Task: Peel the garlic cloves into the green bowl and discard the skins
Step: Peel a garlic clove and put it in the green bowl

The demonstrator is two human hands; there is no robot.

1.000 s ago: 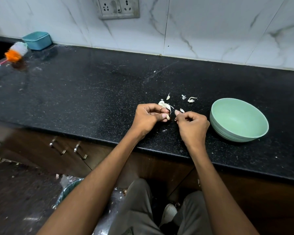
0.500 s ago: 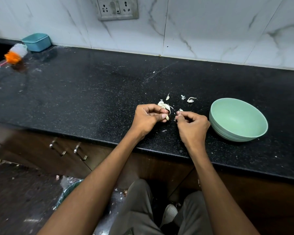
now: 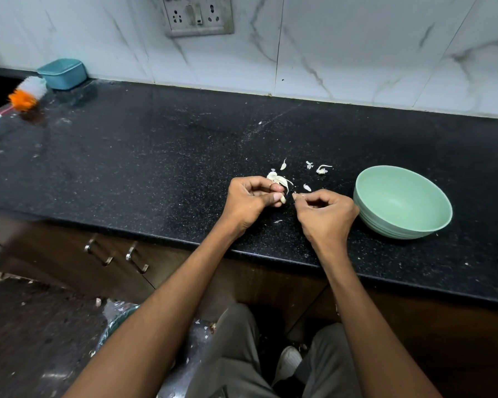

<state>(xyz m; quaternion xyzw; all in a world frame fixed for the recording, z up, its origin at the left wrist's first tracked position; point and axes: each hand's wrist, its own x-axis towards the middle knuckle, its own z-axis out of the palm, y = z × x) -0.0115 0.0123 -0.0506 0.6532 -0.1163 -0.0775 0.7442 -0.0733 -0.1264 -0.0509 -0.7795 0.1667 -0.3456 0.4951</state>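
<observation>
My left hand (image 3: 249, 201) pinches a pale garlic clove (image 3: 282, 199) between thumb and fingers above the black counter (image 3: 156, 168). A short gap to its right, my right hand (image 3: 325, 215) has thumb and forefinger pinched on a tiny scrap of skin (image 3: 294, 193). Loose white skins (image 3: 276, 178) lie just behind the left hand, with more skin bits (image 3: 322, 169) farther right. The green bowl (image 3: 431, 225) stands right of my right hand, and nothing shows inside it.
A teal box (image 3: 62, 73) and an orange-and-white brush (image 3: 26, 94) sit at the far left of the counter. A wall socket (image 3: 197, 14) is above. Below the counter edge are drawer handles (image 3: 115, 255) and a plastic-lined bin (image 3: 118, 320) by my knees.
My right hand has drawn slightly to the right, away from the clove, opening a small gap between the hands. The left hand stays in place.
</observation>
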